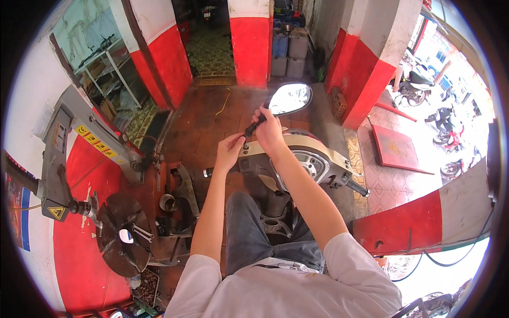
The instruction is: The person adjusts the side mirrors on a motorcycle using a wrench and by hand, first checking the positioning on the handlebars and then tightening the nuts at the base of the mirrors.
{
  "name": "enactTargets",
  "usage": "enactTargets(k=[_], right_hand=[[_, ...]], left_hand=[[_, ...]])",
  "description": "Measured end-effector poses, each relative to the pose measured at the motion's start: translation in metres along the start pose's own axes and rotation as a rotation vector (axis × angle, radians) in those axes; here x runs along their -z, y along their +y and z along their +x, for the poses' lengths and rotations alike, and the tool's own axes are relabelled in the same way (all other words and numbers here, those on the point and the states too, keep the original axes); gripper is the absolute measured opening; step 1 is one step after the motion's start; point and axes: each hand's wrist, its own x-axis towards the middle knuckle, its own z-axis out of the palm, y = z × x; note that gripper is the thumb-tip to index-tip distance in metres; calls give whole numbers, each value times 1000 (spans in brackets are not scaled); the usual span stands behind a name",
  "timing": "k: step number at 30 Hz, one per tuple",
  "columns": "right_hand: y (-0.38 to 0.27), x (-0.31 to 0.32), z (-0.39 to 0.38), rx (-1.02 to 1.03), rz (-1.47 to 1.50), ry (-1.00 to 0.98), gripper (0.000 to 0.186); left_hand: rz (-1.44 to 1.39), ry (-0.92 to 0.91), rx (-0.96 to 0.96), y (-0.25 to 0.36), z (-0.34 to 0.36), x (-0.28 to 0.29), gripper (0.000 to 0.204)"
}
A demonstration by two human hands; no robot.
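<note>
A rear-view mirror (pixel 293 98) with a rounded glass and a black stem is up in front of me, above the left side of a scooter's handlebar cover (pixel 260 149). My right hand (pixel 270 132) is closed round the stem, below the mirror head. At the stem's lower end, the fingertips of my left hand (pixel 229 151) pinch the black end piece. Fingers hide part of the stem, and I cannot tell whether its end touches the mount. Below my hands is the scooter's round instrument panel (pixel 307 163). The left grip (pixel 208 173) and right grip (pixel 359 188) stick out at either side.
To my left stands a tyre-changing machine (pixel 119 222); a second mirror (pixel 126 236) and wrenches (pixel 142 231) lie on its turntable. Canisters (pixel 297 45) are stacked at the back. A red ramp (pixel 393 146) and parked motorbikes (pixel 445 124) are at the right.
</note>
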Motion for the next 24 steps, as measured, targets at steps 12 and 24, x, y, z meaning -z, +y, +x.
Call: enactTargets(k=[12, 24], right_hand=[[-27, -19, -12, 65, -63, -38, 11], [-213, 46, -107, 446, -275, 146, 42]], left_hand=[[46, 28, -112, 23, -7, -25, 24], [126, -544, -327, 61, -5, -232, 28]])
